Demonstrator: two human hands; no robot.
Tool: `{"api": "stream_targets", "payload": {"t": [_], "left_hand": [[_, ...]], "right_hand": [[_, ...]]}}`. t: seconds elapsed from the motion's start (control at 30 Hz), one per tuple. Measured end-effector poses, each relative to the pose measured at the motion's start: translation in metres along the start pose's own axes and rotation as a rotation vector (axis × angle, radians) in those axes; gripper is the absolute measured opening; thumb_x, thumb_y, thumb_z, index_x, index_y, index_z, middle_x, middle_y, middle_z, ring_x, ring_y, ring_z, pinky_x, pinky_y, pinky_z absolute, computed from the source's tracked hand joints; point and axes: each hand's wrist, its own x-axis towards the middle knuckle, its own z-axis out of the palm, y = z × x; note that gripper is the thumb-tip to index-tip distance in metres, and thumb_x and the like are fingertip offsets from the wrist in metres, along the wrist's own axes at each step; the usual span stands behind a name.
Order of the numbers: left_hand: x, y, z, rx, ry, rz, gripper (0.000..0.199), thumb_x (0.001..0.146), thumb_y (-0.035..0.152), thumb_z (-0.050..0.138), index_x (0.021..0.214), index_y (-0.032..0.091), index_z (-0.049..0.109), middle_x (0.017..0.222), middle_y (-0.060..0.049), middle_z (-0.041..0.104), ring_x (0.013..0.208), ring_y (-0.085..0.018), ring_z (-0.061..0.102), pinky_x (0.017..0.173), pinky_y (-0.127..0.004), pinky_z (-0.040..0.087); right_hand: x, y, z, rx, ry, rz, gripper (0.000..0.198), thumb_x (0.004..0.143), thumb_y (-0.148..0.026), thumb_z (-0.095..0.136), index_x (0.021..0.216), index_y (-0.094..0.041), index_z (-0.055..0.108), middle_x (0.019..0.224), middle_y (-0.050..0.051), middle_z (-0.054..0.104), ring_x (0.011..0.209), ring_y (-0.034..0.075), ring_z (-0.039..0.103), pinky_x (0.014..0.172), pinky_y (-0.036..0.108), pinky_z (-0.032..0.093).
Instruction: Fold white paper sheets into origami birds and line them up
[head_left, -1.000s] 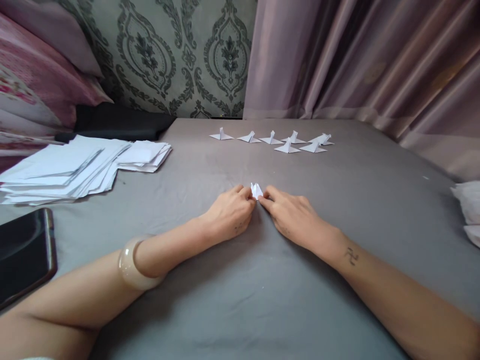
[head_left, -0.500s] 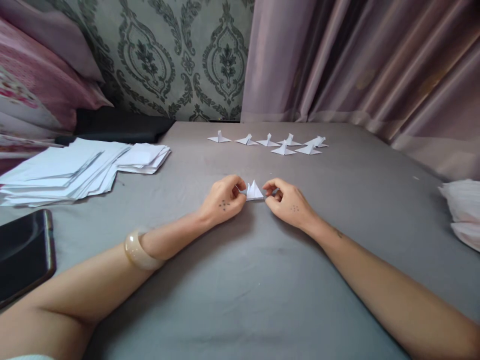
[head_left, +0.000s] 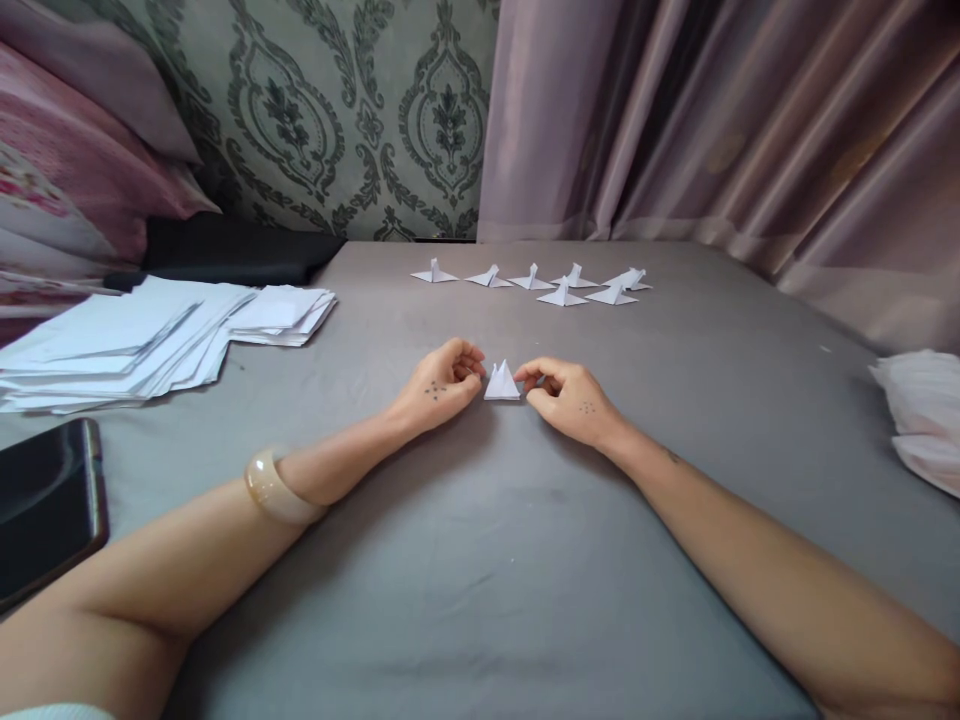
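A small white folded-paper piece (head_left: pixel 502 383) with pointed tips stands on the grey cloth between my two hands. Just left of it is my left hand (head_left: pixel 444 385), fingers loosely curled and thumb apart from them, with a narrow gap to the paper. On the other side, my right hand (head_left: pixel 571 400) has its index fingertip at the paper's right edge; whether it touches I cannot tell. Its thumb sits lower and apart from the index finger, with nothing seen between them.
Several white folded-paper figures (head_left: pixel 564 293) stand towards the back. At left lie a stack of white paper sheets (head_left: pixel 150 335), smaller paper pieces (head_left: pixel 281 312) and a dark phone (head_left: pixel 49 505). A whitish, wrapped-looking bundle (head_left: pixel 922 410) is at the right edge.
My left hand has drawn back slightly to the left, and its fingers have opened away from the folded paper. The paper's front now shows as a fuller triangle. The view has shifted a little.
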Motion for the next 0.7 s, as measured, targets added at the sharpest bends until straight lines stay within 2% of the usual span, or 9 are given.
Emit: {"api": "stream_targets", "payload": {"t": [0.13,0.3,0.47,0.57,0.7], "left_hand": [[0.000,-0.001,-0.001,-0.005,-0.009,0.010,0.029,0.069,0.010,0.053,0.098,0.014,0.055,0.091,-0.006,0.065,0.070,-0.011,0.058,0.064,-0.024,0.047],[-0.001,0.002,0.000,-0.022,-0.044,0.031,0.032,0.067,0.011,0.055,0.099,0.015,0.054,0.093,-0.005,0.062,0.072,-0.011,0.056,0.063,-0.024,0.047],[-0.003,0.001,-0.001,0.064,-0.081,0.104,0.035,0.070,0.021,0.065,0.103,0.017,0.054,0.092,-0.004,0.057,0.074,-0.012,0.054,0.065,-0.026,0.047],[-0.005,0.002,-0.001,0.191,-0.086,0.239,0.033,0.072,0.026,0.068,0.100,0.019,0.053,0.092,-0.003,0.055,0.079,-0.013,0.053,0.068,-0.027,0.047],[-0.009,0.007,-0.002,0.350,-0.068,0.483,0.015,0.077,0.020,0.062,0.088,0.019,0.052,0.091,-0.003,0.052,0.085,-0.015,0.051,0.073,-0.029,0.045]], "right_hand": [[-0.002,0.002,0.002,-0.023,-0.009,-0.111,0.022,0.070,-0.011,0.049,0.076,-0.019,0.069,0.084,0.001,0.066,0.062,0.010,0.053,0.061,0.024,0.041],[-0.011,-0.004,0.002,-0.186,-0.023,-0.249,0.027,0.073,-0.012,0.051,0.082,-0.023,0.074,0.085,0.000,0.066,0.059,0.009,0.050,0.059,0.024,0.038],[-0.020,-0.012,0.002,-0.367,-0.030,-0.338,0.019,0.082,-0.023,0.054,0.078,-0.023,0.073,0.083,-0.001,0.064,0.062,0.009,0.051,0.059,0.025,0.035],[-0.023,-0.011,0.005,-0.419,0.002,-0.353,0.020,0.086,-0.030,0.055,0.079,-0.023,0.072,0.081,0.000,0.064,0.066,0.010,0.054,0.059,0.025,0.033],[-0.023,-0.008,0.009,-0.441,0.019,-0.348,0.018,0.086,-0.030,0.056,0.081,-0.024,0.072,0.083,0.000,0.065,0.069,0.011,0.056,0.059,0.025,0.033]]}}
